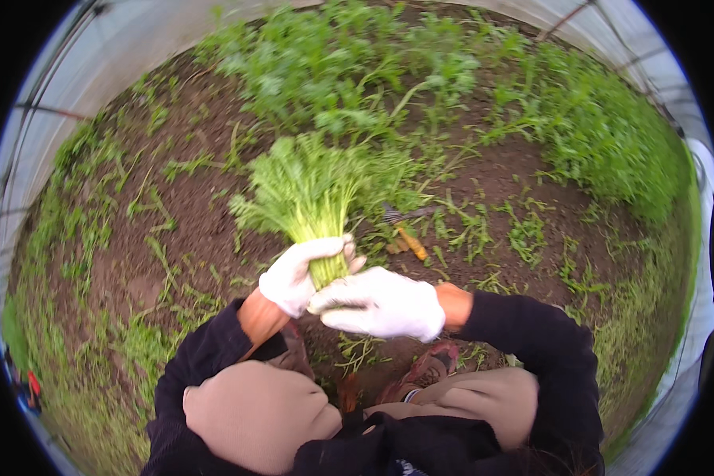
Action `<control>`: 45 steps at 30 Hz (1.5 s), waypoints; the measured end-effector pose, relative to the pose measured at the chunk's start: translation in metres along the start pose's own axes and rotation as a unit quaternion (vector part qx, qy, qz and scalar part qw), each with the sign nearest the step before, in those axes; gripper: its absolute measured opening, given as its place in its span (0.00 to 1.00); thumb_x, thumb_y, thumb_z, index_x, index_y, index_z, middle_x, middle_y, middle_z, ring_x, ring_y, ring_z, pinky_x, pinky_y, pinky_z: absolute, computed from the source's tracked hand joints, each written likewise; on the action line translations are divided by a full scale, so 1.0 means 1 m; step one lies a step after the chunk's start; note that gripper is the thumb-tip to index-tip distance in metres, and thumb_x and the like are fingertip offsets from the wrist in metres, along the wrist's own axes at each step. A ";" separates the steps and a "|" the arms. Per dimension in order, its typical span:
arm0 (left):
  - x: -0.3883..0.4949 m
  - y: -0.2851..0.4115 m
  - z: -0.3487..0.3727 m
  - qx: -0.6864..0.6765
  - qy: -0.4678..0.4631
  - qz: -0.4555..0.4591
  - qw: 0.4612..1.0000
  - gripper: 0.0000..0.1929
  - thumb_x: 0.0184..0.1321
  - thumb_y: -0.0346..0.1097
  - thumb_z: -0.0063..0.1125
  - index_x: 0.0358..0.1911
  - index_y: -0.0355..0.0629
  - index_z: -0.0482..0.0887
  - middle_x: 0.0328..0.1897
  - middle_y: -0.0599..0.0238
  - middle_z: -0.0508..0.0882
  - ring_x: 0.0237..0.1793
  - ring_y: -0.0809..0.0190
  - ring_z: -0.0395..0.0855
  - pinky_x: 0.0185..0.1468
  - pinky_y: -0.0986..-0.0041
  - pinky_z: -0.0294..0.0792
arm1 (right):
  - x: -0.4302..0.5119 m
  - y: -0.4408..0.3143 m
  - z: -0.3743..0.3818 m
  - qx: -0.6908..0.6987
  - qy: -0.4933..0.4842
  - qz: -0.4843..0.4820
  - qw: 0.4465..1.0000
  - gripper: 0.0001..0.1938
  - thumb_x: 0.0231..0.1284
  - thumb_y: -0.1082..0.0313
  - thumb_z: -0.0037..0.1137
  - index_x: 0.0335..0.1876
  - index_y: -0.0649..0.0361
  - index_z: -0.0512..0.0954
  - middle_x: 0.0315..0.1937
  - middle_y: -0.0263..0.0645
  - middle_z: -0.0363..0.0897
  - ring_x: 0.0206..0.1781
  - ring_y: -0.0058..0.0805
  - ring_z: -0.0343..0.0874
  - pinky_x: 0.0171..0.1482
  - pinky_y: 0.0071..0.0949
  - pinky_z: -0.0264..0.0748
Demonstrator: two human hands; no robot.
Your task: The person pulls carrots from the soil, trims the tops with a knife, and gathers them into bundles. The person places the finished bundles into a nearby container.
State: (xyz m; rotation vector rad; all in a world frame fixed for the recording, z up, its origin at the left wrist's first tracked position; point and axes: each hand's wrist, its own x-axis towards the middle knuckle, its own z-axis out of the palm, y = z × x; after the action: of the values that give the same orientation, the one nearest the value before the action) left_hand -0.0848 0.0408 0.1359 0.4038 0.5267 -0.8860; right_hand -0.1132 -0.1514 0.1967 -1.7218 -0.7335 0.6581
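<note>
My left hand (294, 273), in a white work glove, is wrapped around the lower stems of a bunch of leafy greens (309, 184). The serrated leaves fan out upward, away from me, and the pale stem ends point back towards my body. My right hand (381, 303), gloved in white too, lies across the stem ends with its fingers pointing left. It touches or nearly touches them; whether it grips any stems is hidden. Beyond my right hand, a small hand tool with a yellow handle (413, 244) and a metal, tine-like head lies on the soil.
Dense leafy greens (333, 65) grow ahead, and another thick stand (607, 131) is at the right. Loose plants and stems litter the brown soil (208, 137). Plastic greenhouse sheeting (149, 35) curves around the bed. My shoe (422, 372) is below my right hand.
</note>
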 end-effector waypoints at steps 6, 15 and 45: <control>0.001 -0.002 0.011 0.010 0.011 0.021 1.000 0.24 0.63 0.24 0.57 0.64 0.39 0.73 0.43 0.61 0.84 0.44 0.61 0.84 0.59 0.63 0.77 | -0.007 0.002 -0.002 0.079 -0.088 -0.011 0.993 0.14 0.70 0.56 0.54 0.45 0.57 0.84 0.35 0.45 0.86 0.37 0.40 0.84 0.44 0.34 0.78; 0.003 -0.012 0.016 0.048 0.005 0.036 0.998 0.23 0.63 0.21 0.55 0.63 0.39 0.72 0.44 0.60 0.84 0.43 0.60 0.84 0.55 0.61 0.79 | -0.025 0.001 0.009 0.066 0.006 -0.056 0.996 0.14 0.67 0.57 0.53 0.34 0.60 0.81 0.26 0.48 0.81 0.28 0.42 0.80 0.35 0.39 0.74; 0.001 0.011 0.051 0.254 0.096 -0.128 0.954 0.25 0.61 0.22 0.54 0.64 0.35 0.72 0.44 0.62 0.83 0.38 0.64 0.81 0.45 0.66 0.79 | -0.496 0.211 0.110 0.456 0.822 0.317 0.125 0.16 0.67 0.58 0.63 0.55 0.54 0.78 0.35 0.36 0.78 0.20 0.25 0.56 0.24 0.29 0.60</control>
State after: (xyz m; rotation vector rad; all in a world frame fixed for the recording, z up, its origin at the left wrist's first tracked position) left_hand -0.0619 0.0186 0.1771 0.9119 0.5330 -1.2447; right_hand -0.4882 -0.5008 -0.0019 -0.3943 1.8064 -0.5825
